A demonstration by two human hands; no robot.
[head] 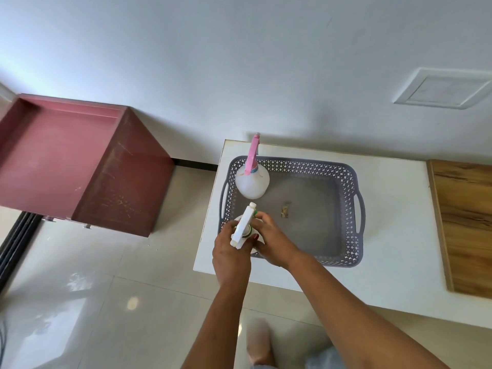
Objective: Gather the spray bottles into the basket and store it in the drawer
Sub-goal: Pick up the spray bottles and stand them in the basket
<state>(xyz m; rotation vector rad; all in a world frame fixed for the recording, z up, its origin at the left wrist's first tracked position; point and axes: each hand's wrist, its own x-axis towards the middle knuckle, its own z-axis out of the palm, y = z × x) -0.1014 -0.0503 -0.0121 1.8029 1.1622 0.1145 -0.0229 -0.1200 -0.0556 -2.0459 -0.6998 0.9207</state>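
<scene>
Left hand point(231, 253), just below the middle of the frame, wraps its fingers round the white spray bottle point(243, 227) from the left, under the white trigger head. Right hand point(271, 242) grasps the same bottle from the right, fingers curled against its neck, close to a green ring below the nozzle. That bottle sits at the lower left corner of the grey basket point(348, 170); the hands hide most of its body, so I cannot tell whether it rests on the basket floor or hangs above it.

A second bottle, the pink-trigger spray bottle point(252, 183), stands upright inside the basket at its upper left corner, nozzle pointing toward the wall. A small brownish scrap point(285, 210) lies on the basket floor near the centre. The basket rests on a white table point(399, 235) at centre right. A wooden board point(466, 222) lies at the right edge of the frame, beside the table.

At the left of the frame a maroon drawer point(53, 155) stands open above the pale tiled floor point(93, 288), well apart from the basket
</scene>
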